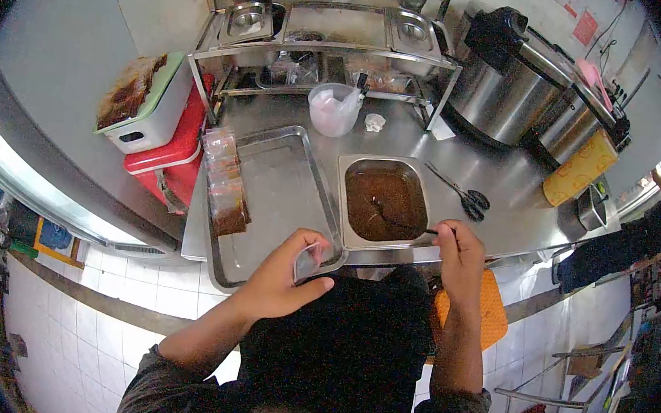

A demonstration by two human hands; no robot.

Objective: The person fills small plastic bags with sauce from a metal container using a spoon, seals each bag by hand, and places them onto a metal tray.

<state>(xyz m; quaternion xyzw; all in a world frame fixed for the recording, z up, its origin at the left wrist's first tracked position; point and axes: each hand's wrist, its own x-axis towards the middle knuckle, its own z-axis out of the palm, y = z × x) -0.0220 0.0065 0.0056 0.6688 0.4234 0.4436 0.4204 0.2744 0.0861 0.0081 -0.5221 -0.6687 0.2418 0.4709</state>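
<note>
My left hand [281,277] is curled round a small clear plastic bag [308,263], held at the tray's near right corner. My right hand [461,257] grips the black handle of a spoon [411,227]. The spoon's head rests in a dark brown mass [386,196], whose exact kind I cannot make out. That brown mass lies in a rectangular steel pan [341,196]. Left of the pan is a large metal tray [280,194]. Along its left side lie several clear packets [226,185] with reddish print, the nearest showing brown contents.
Black-handled scissors [472,202] lie right of the pan. Behind stand a translucent plastic jug [333,111] and a steel rack [329,47]. Large steel urns [506,88] and a yellow patterned cylinder [581,167] are at right. A white bin [146,116] sits on a red cooler [169,161] at left.
</note>
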